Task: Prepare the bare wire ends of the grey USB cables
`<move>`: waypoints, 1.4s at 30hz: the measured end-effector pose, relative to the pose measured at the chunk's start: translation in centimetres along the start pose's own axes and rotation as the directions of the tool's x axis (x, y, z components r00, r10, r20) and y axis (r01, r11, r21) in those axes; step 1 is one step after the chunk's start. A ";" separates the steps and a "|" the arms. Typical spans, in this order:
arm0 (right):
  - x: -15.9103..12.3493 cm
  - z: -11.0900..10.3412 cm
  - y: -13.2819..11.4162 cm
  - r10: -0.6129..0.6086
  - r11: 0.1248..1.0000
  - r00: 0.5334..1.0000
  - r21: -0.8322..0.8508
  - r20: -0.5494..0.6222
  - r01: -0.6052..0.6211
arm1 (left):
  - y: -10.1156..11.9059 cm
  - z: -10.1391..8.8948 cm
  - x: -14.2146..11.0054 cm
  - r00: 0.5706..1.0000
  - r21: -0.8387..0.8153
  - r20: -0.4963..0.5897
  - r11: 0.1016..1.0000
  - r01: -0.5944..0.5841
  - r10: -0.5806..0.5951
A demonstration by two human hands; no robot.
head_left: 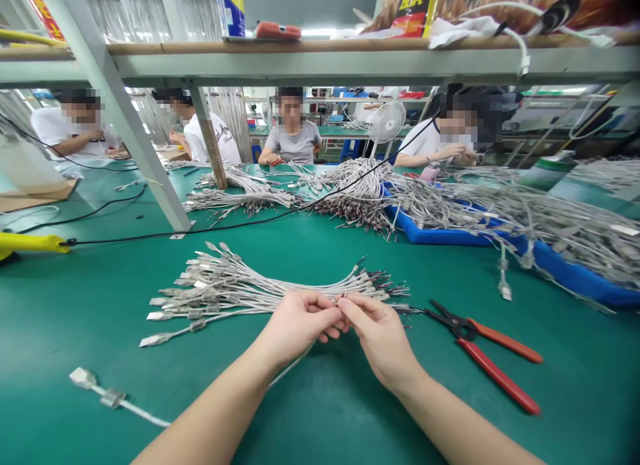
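My left hand (300, 322) and my right hand (377, 335) meet fingertip to fingertip over the green table (320, 252). Both pinch the stripped end of a thin grey cable (123, 402), which trails back under my left forearm to a metal connector at the near left. Just beyond my fingers lies a fanned bundle of grey cables (240, 288), metal plugs at the left, bare wire ends at the right. Red-handled pliers (487, 352) lie to the right of my right hand, jaws pointing toward it.
Blue trays (575, 272) heaped with cables run along the right. More cable piles (250, 195) lie mid-table by a slanted grey frame post (135, 132). A yellow tool (30, 242) with black cord sits at left. Several people work across the table.
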State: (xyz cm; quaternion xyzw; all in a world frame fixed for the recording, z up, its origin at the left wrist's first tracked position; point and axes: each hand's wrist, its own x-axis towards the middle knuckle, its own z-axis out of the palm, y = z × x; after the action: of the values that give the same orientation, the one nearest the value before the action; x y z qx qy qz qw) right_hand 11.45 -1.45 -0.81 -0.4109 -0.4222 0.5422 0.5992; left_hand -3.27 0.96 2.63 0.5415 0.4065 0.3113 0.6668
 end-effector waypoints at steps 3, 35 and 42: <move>-0.3 -0.4 -0.2 0.033 0.999 0.999 0.007 0.009 -0.033 | 0.0 0.2 0.1 0.999 -0.022 0.022 0.999 -0.036 0.037; -1.2 -0.9 0.4 0.144 0.989 0.978 -0.058 0.153 -0.137 | -1.0 1.0 0.5 0.984 -0.384 -0.181 0.921 -0.066 -0.005; -1.3 -0.9 0.0 0.164 0.986 0.968 -0.042 0.190 -0.159 | -0.8 1.2 0.5 0.973 -0.344 -0.228 0.932 -0.114 0.035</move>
State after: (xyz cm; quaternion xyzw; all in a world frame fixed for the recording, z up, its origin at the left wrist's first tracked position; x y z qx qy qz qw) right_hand 12.28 -2.73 -1.19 -0.3972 -0.4506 0.6207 0.5039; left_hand -2.00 0.63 1.85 0.3902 0.3934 0.4622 0.6924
